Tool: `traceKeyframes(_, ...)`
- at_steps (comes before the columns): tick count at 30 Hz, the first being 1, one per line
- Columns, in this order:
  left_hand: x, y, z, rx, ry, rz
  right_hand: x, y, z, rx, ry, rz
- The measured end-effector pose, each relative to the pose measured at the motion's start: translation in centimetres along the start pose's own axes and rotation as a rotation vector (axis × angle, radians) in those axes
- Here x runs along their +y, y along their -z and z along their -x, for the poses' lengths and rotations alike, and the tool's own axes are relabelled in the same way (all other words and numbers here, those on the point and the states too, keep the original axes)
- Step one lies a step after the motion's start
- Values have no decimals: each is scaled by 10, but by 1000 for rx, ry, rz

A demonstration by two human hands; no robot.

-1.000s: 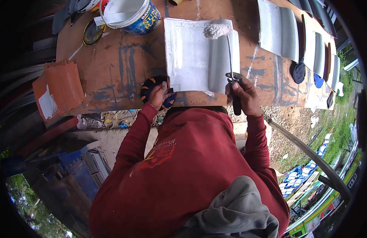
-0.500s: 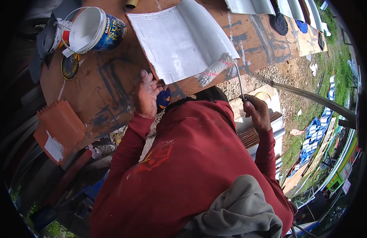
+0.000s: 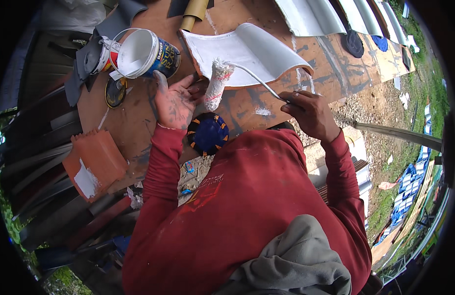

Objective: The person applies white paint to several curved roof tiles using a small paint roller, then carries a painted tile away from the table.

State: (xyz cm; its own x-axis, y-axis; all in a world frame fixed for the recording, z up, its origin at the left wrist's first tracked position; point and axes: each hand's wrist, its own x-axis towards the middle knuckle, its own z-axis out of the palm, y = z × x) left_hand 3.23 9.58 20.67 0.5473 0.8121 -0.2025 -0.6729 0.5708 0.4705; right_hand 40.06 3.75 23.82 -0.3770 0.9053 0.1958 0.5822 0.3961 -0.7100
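My right hand (image 3: pixel 311 112) is closed around the thin rod handle of a paint roller (image 3: pixel 219 83). The roller's fluffy white sleeve hangs at the near left corner of a curved roof tile (image 3: pixel 252 54), whose top is painted white and whose edges show red-brown. Close by, my left hand (image 3: pixel 174 102) is open, palm up and thumb raised, smudged with grey-white paint. Its fingers reach toward that tile corner; whether they touch the tile I cannot tell. A dark blue round object with orange marks (image 3: pixel 208 132) lies below the roller at the near table edge.
A paint bucket (image 3: pixel 150 53) stands left on the wooden table (image 3: pixel 134 110), beside a round lid (image 3: pixel 115 92). A red-brown tile (image 3: pixel 96 164) sits at the left edge. More white tiles (image 3: pixel 311 17) line the far right; a tan tube (image 3: pixel 193 14) lies behind.
The roller has swung left from the tile's right near corner to its left one. The tile now sits farther away from me. My left hand has moved up with it, still open.
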Motion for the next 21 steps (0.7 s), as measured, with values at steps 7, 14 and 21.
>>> traceKeyframes(7, -3, -21, -5, 262, -220, -242, 53, 32, 16, -42, 93, 221)
traceKeyframes(14, -2, -14, -7, 326, -295, -222, 46, 31, 8, -28, -28, 74)
traceKeyframes(21, 0, -26, -12, 411, -235, -116, 27, 10, -21, -53, 72, 127)
